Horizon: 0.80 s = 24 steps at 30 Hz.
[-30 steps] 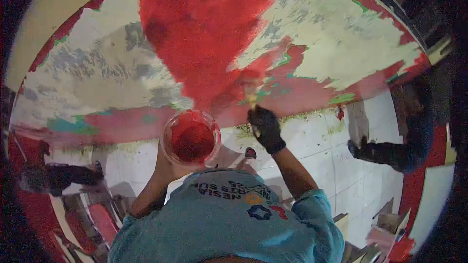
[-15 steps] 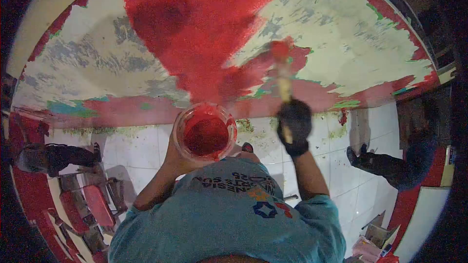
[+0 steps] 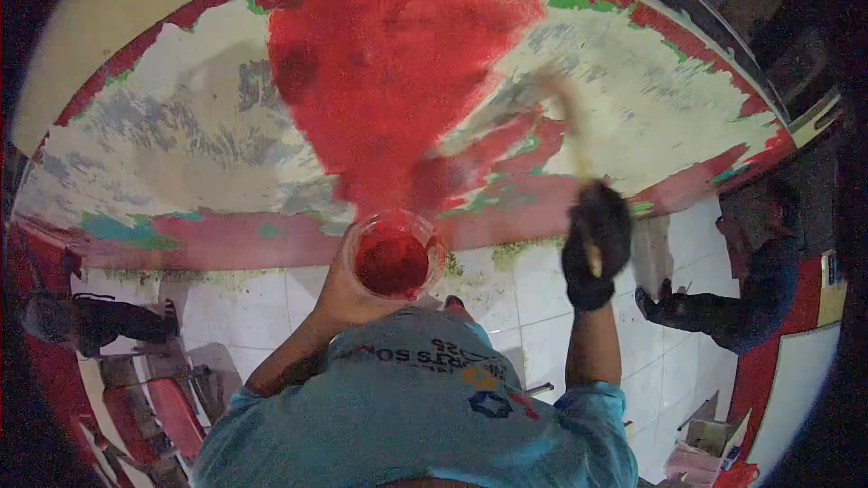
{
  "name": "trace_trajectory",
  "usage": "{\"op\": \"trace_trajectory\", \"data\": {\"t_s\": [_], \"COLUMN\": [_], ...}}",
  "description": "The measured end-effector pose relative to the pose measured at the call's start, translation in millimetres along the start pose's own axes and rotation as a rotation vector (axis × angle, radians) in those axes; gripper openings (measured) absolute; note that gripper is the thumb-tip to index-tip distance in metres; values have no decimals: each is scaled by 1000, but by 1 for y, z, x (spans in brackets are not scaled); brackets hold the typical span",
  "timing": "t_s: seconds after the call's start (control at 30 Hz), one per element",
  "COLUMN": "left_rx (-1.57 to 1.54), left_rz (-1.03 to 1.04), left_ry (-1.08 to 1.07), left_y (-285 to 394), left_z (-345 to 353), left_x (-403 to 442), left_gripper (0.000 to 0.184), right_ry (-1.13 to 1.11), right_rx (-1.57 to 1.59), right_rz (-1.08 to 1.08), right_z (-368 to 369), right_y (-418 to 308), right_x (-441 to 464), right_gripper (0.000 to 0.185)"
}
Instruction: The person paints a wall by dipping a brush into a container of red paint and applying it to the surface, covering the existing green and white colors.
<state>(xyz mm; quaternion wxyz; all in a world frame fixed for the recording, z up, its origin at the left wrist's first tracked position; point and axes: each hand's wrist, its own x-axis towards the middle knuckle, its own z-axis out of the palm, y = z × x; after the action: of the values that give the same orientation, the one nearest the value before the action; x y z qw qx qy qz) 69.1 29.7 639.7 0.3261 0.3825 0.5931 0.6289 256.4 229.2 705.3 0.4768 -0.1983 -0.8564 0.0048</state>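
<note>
My bare left hand (image 3: 339, 296) is wrapped round a clear round tub of red paint (image 3: 391, 256), held in front of my shirt. The tub's open top faces up and red paint coats its inside. My right hand (image 3: 597, 239), in a black glove, grips a paintbrush (image 3: 583, 155) by its pale handle. The brush head is smeared by motion near the wall (image 3: 651, 117); I cannot tell whether it touches. Fresh red paint (image 3: 389, 63) covers the middle of the wall, with cream and grey patches on both sides.
White floor tiles (image 3: 488, 303) lie below the wall. One person (image 3: 750, 298) is at the right, another (image 3: 108, 321) at the left. A red chair (image 3: 172, 411) stands lower left. A pinkish container (image 3: 692, 461) is at lower right. Green flakes edge the old paint.
My right hand and the brush have moved to the right, off the lower red streak. My left hand and the tub have shifted slightly right and down in view.
</note>
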Motion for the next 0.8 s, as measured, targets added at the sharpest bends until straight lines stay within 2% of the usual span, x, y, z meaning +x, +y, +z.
{"op": "trace_trajectory", "data": {"t_s": [0.07,0.1,0.13,0.17,0.2,0.23,0.27,0.3,0.33,0.43,0.5,0.57,0.6,0.67,0.7,0.77,0.8], "left_rx": [90,86,86,89,92,83,75,76,59,80,110,59,55,-10,-11,89,88], "left_rz": [49,53,64,75,79,90,102,104,102,93,89,15,4,40,37,27,23], "left_ry": [-4,-2,13,26,23,10,2,13,16,40,53,44,55,54,64,44,51], "left_y": [9,13,16,18,16,11,9,10,11,22,24,22,18,11,10,10,6], "left_z": [1,4,6,7,5,4,4,3,3,3,5,7,8,10,10,10,8], "left_x": [0,0,0,0,1,1,1,2,2,-2,-3,-3,-5,-7,-7,-9,-10], "left_gripper": [93,93,93,92,92,92,91,91,91,91,91,92,92,92,92,94,94], "right_ry": [199,158,-18,-254,-410,-540,-550,-648,-601,-485,-245,-169,-47,56,47,-21,-30], "right_rx": [11,112,-21,136,260,242,318,313,378,333,313,582,807,543,549,893,897], "right_rz": [253,231,88,187,8,-17,-134,-49,11,-3,181,535,687,632,630,790,790], "right_z": [-9,-3,11,26,40,55,66,68,68,51,30,11,4,-5,-9,-15,-18], "right_y": [-10,-8,-3,-7,-5,-11,-16,-28,-33,-28,-35,-41,-48,-52,-54,-57,-57], "right_x": [7,6,2,-11,-30,-49,-66,-74,-81,-69,-48,-26,-18,-5,0,9,13], "right_gripper": [13,14,15,17,20,25,25,21,19,18,13,10,12,17,17,21,21]}}
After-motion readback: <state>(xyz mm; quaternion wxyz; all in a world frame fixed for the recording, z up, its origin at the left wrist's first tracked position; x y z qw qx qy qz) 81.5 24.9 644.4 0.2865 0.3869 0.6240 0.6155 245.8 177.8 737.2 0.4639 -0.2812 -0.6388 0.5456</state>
